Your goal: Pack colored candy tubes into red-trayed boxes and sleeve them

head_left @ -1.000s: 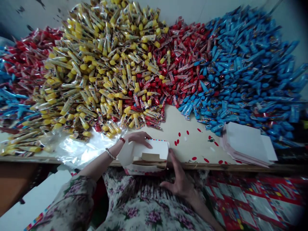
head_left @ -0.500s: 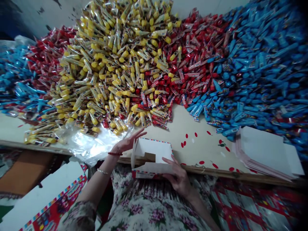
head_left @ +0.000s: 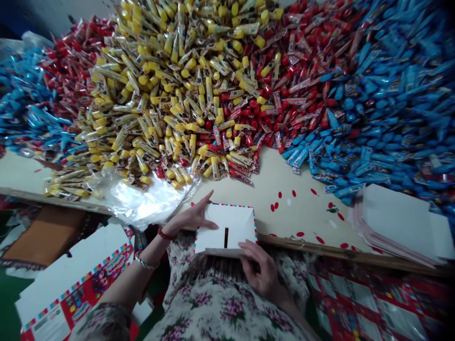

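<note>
1. Lying between left hand (head_left: pixel 192 217) and right hand (head_left: pixel 262 269), at the near edge of the table (head_left: pixel 273 175): one white-lined cardboard carton (head_left: pixel 243 226), long axis side to side, narrow dark slot in its floor.
2. Left hand: at the carton's left end, thumb and fingers spread wide, thumb over the white interior.
3. Right hand: fingers bent at the near right edge; whether they pinch it, cannot tell.
4. Nearness: both hands at the carton, neither clearly nearer.
5. Beyond: heaped yellow-capped tubes (head_left: pixel 170 102).
</note>
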